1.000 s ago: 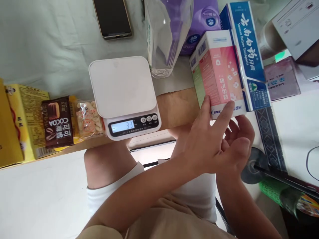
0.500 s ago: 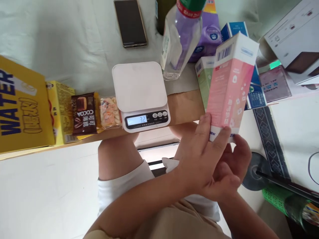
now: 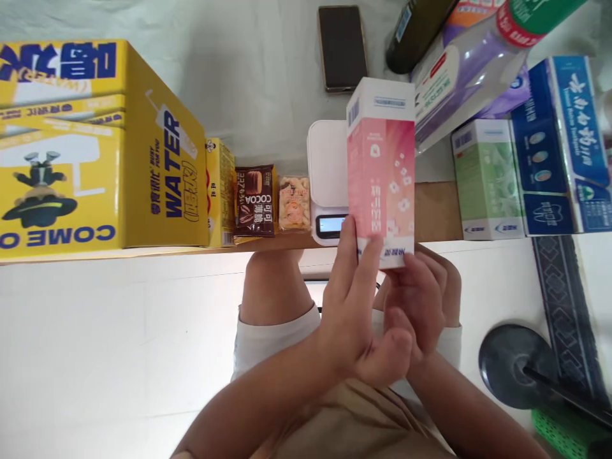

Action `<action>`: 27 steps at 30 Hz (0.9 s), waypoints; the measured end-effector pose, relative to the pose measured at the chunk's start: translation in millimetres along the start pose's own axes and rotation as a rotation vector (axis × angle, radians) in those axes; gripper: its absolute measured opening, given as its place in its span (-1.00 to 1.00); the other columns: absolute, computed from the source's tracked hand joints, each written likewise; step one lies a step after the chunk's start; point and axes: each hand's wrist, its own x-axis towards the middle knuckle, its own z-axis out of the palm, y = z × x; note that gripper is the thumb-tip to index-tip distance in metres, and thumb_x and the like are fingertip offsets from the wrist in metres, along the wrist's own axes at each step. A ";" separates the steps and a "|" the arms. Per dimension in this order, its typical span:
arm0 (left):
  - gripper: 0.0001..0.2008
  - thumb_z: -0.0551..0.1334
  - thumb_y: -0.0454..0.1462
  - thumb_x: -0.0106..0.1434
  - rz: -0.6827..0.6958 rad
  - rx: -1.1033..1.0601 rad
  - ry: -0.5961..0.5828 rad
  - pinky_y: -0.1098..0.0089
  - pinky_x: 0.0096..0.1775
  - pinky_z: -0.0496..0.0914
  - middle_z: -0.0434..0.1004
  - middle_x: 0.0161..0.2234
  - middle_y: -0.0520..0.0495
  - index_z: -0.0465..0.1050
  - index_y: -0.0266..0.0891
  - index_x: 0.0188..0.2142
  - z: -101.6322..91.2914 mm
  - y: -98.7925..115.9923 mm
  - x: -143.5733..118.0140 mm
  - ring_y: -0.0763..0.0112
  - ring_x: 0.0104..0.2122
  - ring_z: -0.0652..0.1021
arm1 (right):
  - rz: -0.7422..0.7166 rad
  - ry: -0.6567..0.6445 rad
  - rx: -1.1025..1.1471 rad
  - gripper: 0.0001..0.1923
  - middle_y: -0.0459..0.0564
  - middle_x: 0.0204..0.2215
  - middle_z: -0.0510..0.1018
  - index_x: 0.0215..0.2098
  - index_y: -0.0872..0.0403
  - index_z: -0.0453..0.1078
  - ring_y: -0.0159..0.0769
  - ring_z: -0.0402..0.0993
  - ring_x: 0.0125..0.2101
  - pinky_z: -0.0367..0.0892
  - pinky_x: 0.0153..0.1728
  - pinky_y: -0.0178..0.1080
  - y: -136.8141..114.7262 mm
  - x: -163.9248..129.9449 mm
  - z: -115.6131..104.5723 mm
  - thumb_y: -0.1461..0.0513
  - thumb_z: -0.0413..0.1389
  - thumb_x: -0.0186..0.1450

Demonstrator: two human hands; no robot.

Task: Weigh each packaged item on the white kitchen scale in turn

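A pink and white toothpaste box [image 3: 380,172] stands tilted in front of the white kitchen scale [image 3: 327,162], hiding its right part. Two fingers of my left hand [image 3: 351,299] press on the near end of the box, with the thumb held away from it. My right hand [image 3: 418,293] grips the box's near right corner from below, its fingers partly hidden. The scale's lit display shows, but I cannot make out its reading. Whether the box touches the scale is unclear.
To the left are yellow boxes [image 3: 162,159], a cocoa snack pack [image 3: 255,201] and a biscuit pack [image 3: 294,204]. Behind lies a phone [image 3: 342,48]. On the right are a clear bottle [image 3: 463,83], a dark bottle [image 3: 414,38], a green box [image 3: 488,178] and blue toothpaste boxes [image 3: 542,146].
Both hands have carried the pink toothpaste box leftward, from beside the green box to in front of the scale. The box is more upright in view. The camera view has shifted left.
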 end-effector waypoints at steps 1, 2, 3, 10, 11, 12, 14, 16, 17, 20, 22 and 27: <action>-0.25 -0.14 -0.04 0.54 -0.003 -0.010 0.031 -0.20 0.41 0.39 -0.13 0.59 -0.51 -0.12 -0.44 0.56 -2.6 -3.9 10.8 -0.21 0.58 0.10 | -0.013 -0.010 0.036 -0.44 0.12 0.16 0.37 0.39 -0.23 0.35 -0.05 0.48 0.07 0.68 -0.05 0.15 -4.6 11.2 4.3 0.05 0.07 0.43; -0.26 -0.14 -0.04 0.55 -0.007 -0.017 0.053 -0.15 0.42 0.39 -0.05 0.57 -0.52 -0.06 -0.44 0.55 -4.1 -7.2 20.3 -0.17 0.57 0.12 | -0.013 -0.025 0.068 -0.45 0.11 0.16 0.36 0.38 -0.20 0.37 -0.10 0.52 0.06 0.69 0.01 0.12 -9.0 21.0 8.0 0.09 0.07 0.44; -0.27 -0.12 -0.03 0.56 -0.024 -0.018 0.066 -0.12 0.44 0.37 0.00 0.56 -0.52 -0.02 -0.44 0.54 -4.6 -10.2 28.2 -0.13 0.57 0.14 | 0.001 -0.047 0.095 -0.46 0.10 0.17 0.36 0.38 -0.20 0.39 -0.14 0.55 0.05 0.68 0.07 0.11 -13.1 28.9 10.9 0.12 0.08 0.45; -0.36 -0.04 0.01 0.53 0.044 0.015 0.259 -0.18 0.50 0.22 0.26 0.46 -0.38 0.22 -0.30 0.44 2.8 -24.2 38.1 -0.12 0.53 0.24 | 0.086 -0.093 0.090 -0.45 0.07 0.21 0.39 0.37 -0.19 0.37 -0.18 0.60 0.10 0.64 0.16 0.06 -12.7 45.0 8.9 0.11 0.15 0.42; -0.42 -0.01 -0.01 0.52 0.081 -0.004 0.323 -0.13 0.45 0.31 0.39 0.35 -0.34 0.33 -0.28 0.35 2.7 -26.9 33.9 -0.08 0.44 0.37 | 0.079 -0.055 0.103 -0.46 0.06 0.18 0.41 0.36 -0.18 0.39 -0.22 0.61 0.04 0.65 0.09 0.01 -8.1 45.7 5.4 0.10 0.16 0.41; -0.50 0.01 -0.04 0.51 0.116 -0.033 0.382 -0.04 0.33 0.45 0.51 0.19 -0.28 0.43 -0.26 0.23 2.4 -29.9 28.7 0.02 0.29 0.51 | 0.069 -0.003 0.119 -0.47 0.04 0.12 0.46 0.32 -0.17 0.42 -0.26 0.63 -0.03 0.66 0.00 -0.06 -2.6 46.8 1.1 0.10 0.17 0.39; -0.65 0.05 -0.08 0.49 0.171 -0.086 0.449 0.19 -0.07 0.58 0.55 -0.18 -0.11 0.51 -0.23 -0.05 1.0 -37.3 17.5 0.25 -0.12 0.61 | 0.031 0.114 0.146 -0.56 -0.03 -0.08 0.53 0.19 -0.12 0.51 -0.34 0.60 -0.22 0.58 -0.21 -0.19 9.6 49.5 -9.1 0.11 0.17 0.35; -0.72 0.08 -0.12 0.48 0.209 -0.105 0.422 0.30 -0.38 0.42 0.41 -0.42 0.00 0.43 -0.21 -0.25 -0.7 -45.0 8.2 0.37 -0.41 0.47 | -0.008 0.192 0.151 -0.66 -0.07 -0.26 0.51 0.05 -0.08 0.56 -0.36 0.52 -0.35 0.46 -0.36 -0.23 20.7 51.5 -19.3 0.10 0.15 0.33; -0.72 0.08 -0.12 0.48 0.216 -0.104 0.383 0.32 -0.45 0.34 0.35 -0.49 0.04 0.39 -0.20 -0.30 -1.6 -48.2 5.2 0.40 -0.49 0.41 | -0.025 0.202 0.155 -0.69 -0.07 -0.32 0.50 -0.01 -0.08 0.56 -0.35 0.48 -0.40 0.41 -0.40 -0.23 24.8 51.4 -23.3 0.10 0.14 0.33; -0.72 0.10 -0.17 0.53 0.180 -0.099 0.267 0.39 -0.52 0.25 0.29 -0.57 0.11 0.32 -0.19 -0.34 -4.3 -52.8 3.1 0.49 -0.60 0.32 | -0.043 0.151 0.188 -0.76 -0.07 -0.40 0.47 -0.10 -0.07 0.53 -0.32 0.43 -0.46 0.36 -0.47 -0.22 30.0 44.7 -27.7 0.08 0.15 0.31; -0.75 0.08 -0.26 0.56 0.134 -0.083 0.225 0.45 -0.52 0.25 0.34 -0.56 0.11 0.36 -0.20 -0.30 -5.6 -51.9 4.6 0.54 -0.59 0.34 | -0.029 0.105 0.216 -0.77 -0.06 -0.42 0.46 -0.12 -0.05 0.53 -0.31 0.40 -0.47 0.33 -0.51 -0.22 28.1 36.3 -24.2 0.07 0.14 0.33; -0.77 0.02 -0.45 0.52 0.081 -0.014 0.192 0.50 -0.44 0.34 0.52 -0.35 -0.03 0.43 -0.23 -0.14 -6.0 -47.1 4.9 0.54 -0.44 0.47 | 0.012 0.025 0.282 -0.77 -0.04 -0.40 0.48 -0.10 -0.01 0.53 -0.31 0.44 -0.43 0.36 -0.46 -0.22 18.4 21.1 -12.6 0.12 0.08 0.39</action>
